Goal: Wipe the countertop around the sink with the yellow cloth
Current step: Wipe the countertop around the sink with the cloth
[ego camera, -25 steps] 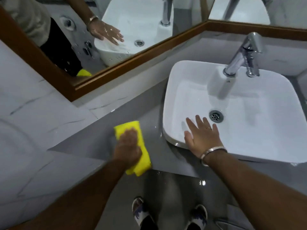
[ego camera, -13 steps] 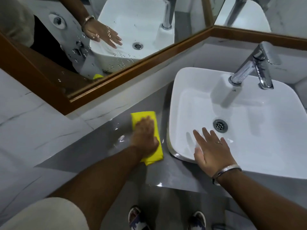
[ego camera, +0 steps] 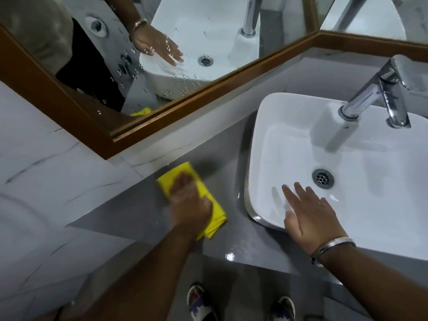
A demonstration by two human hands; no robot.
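Note:
A folded yellow cloth (ego camera: 208, 200) lies flat on the grey countertop (ego camera: 129, 209), left of the white basin (ego camera: 289, 140). My left hand (ego camera: 187, 200) presses down on the cloth, fingers curled over it and covering its middle. The cloth's far corner reaches close to the wall's base. My right hand (ego camera: 310, 216) rests flat and spread on the basin's near left rim, holding nothing; a silver bangle sits on its wrist.
A chrome tap (ego camera: 379, 93) stands at the basin's back right, the drain (ego camera: 322, 177) in its floor. A wood-framed mirror (ego camera: 162, 107) with water drops runs behind. Marble wall tiles are at left. My sandalled feet (ego camera: 199, 302) show below the counter's front edge.
My left hand has pushed the cloth across the counter, first away toward the wall and near the basin, then leftward along the wall. My right hand stays on the basin rim.

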